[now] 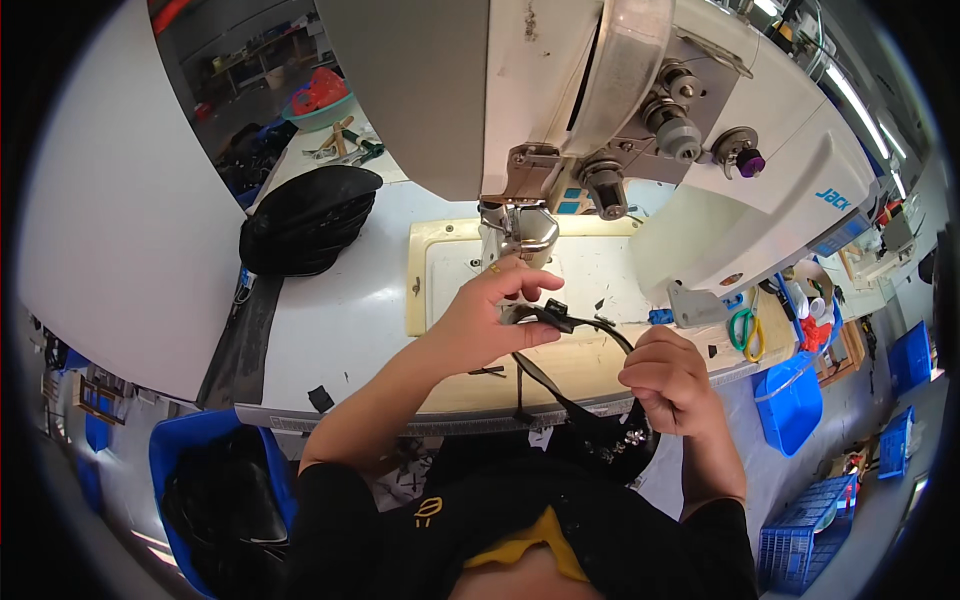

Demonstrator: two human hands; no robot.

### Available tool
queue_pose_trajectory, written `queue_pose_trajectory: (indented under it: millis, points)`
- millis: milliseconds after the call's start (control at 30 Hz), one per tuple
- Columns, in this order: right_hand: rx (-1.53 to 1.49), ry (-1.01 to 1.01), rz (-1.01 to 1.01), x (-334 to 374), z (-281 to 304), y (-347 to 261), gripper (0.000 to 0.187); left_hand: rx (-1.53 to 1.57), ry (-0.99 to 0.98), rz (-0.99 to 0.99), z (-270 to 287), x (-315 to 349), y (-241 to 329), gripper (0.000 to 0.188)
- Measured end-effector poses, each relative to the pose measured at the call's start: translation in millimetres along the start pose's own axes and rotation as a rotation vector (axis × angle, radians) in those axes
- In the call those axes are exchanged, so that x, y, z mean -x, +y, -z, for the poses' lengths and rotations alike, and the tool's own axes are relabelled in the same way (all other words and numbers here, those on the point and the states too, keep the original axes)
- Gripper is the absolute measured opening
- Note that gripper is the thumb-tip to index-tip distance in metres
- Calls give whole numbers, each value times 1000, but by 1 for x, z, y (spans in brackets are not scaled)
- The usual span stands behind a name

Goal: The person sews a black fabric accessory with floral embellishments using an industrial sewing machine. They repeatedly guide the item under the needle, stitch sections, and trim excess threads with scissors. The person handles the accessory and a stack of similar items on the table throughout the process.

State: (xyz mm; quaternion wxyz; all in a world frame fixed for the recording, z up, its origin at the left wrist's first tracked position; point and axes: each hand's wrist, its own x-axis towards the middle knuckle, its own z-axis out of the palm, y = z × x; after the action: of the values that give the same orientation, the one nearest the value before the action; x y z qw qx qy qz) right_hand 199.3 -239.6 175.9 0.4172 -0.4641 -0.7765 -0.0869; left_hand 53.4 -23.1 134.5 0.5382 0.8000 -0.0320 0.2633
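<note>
In front of the sewing machine's needle area, my left hand [490, 315] pinches a black strap [537, 372] near a small dark buckle-like piece [558, 316], thumb below and fingers curled above. My right hand [672, 382] is closed, its fingers pressed together where the strap's other stretch reaches it. The strap loops down toward my lap, to a black piece with shiny ornaments [632, 437]. Above my left hand stands the machine's metal presser area [522, 232]. What lies inside my right fist is mostly hidden.
A black padded piece [310, 220] lies on the table's left. Green and yellow-handled scissors [745, 335] rest at the right. Blue bins stand below: one with black pieces [165, 450] at left, another [787, 405] at right. The white sewing machine arm [780, 215] looms ahead.
</note>
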Motion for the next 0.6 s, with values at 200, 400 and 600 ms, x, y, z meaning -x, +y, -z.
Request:
queue_pose_trajectory:
  millis: [200, 400, 600]
  points:
    - [-13, 115, -73, 2, -25, 14, 36, -122, 31, 21, 7, 20, 17, 25]
    - [126, -46, -250, -18, -58, 20, 56, -670, 32, -331, 17, 41, 37, 28]
    - [179, 61, -69, -21, -70, 23, 52, -581, 251, -275, -6, 55, 27, 37]
